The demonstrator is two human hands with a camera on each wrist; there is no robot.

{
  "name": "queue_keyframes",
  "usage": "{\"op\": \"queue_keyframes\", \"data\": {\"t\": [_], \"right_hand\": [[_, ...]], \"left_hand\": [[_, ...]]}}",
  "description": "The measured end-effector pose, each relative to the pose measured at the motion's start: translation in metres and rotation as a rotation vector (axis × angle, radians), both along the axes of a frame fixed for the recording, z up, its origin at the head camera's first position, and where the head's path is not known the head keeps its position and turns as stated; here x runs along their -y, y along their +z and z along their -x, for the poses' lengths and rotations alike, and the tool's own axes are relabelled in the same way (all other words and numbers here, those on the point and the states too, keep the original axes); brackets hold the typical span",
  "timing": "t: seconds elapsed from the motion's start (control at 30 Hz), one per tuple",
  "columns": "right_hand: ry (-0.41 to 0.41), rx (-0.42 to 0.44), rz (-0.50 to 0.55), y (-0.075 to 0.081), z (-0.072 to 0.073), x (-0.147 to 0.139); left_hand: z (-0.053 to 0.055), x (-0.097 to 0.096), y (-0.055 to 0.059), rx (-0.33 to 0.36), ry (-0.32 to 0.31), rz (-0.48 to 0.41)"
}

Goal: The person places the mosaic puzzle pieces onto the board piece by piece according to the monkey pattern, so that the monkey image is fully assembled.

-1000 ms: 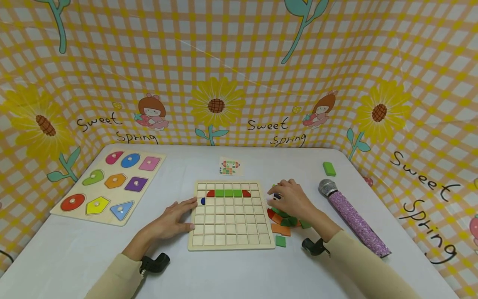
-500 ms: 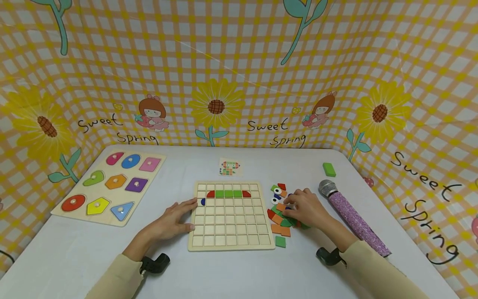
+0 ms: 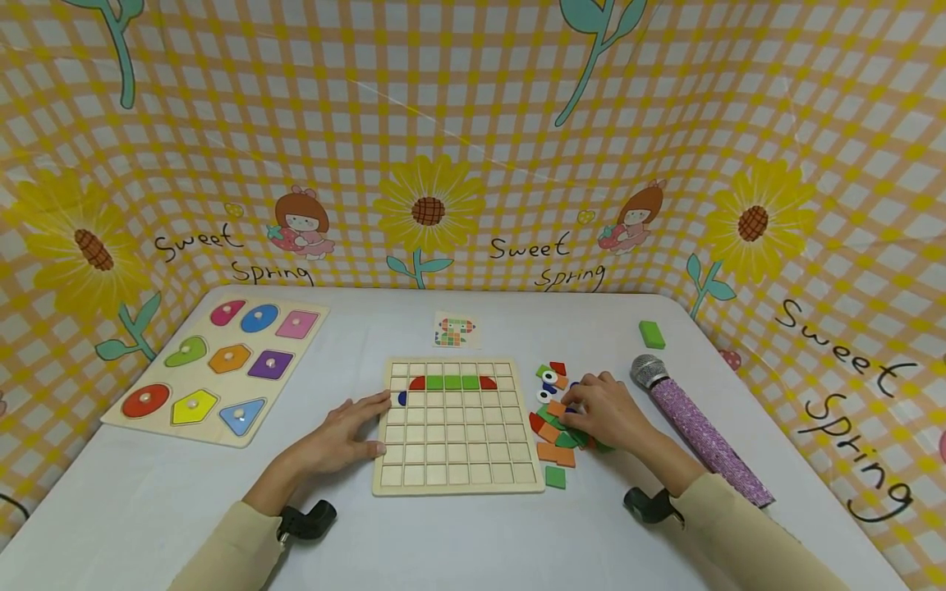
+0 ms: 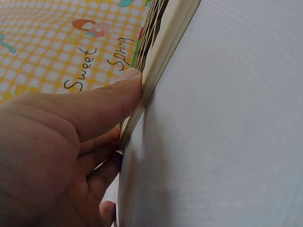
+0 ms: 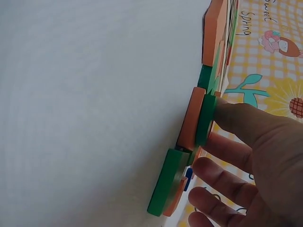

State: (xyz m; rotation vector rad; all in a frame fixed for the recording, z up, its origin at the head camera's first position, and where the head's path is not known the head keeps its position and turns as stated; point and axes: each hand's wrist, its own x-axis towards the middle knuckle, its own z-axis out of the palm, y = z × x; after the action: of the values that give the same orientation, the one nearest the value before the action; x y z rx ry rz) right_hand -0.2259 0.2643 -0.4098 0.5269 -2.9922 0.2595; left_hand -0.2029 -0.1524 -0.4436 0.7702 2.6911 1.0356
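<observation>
Right hand (image 3: 609,413), fingers half bent, hides some of the block pile (image 3: 556,454) beside the grid board (image 3: 458,432); can't tell if it grips one.
Left hand (image 3: 336,439), fingers loosely out, touches the grid board. Cloth wall (image 3: 502,107) says "Sweet Spring".

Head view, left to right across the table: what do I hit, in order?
Knobbed shape puzzle → left hand → wooden grid board → loose colored pieces → right hand → glittery pink microphone. Order goes by visible middles.
</observation>
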Motion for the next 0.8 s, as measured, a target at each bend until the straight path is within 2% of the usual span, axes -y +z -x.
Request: {"op": "queue_keyframes", "data": {"t": [0.37,0.53,0.8], "right_hand": [[0.032,-0.059,0.072,0.006,-0.002,0.011],[0.065,-0.068,0.111,0.011,-0.003,0.031],[0.144,-0.043,0.130,0.018,0.006,0.074]], "left_hand": [[0.001,-0.001,0.002,0.005,-0.005,0.000],[0.001,-0.001,0.003,0.010,-0.003,0.003],[0.001,0.000,0.001,0.016,-0.012,-0.008]]}}
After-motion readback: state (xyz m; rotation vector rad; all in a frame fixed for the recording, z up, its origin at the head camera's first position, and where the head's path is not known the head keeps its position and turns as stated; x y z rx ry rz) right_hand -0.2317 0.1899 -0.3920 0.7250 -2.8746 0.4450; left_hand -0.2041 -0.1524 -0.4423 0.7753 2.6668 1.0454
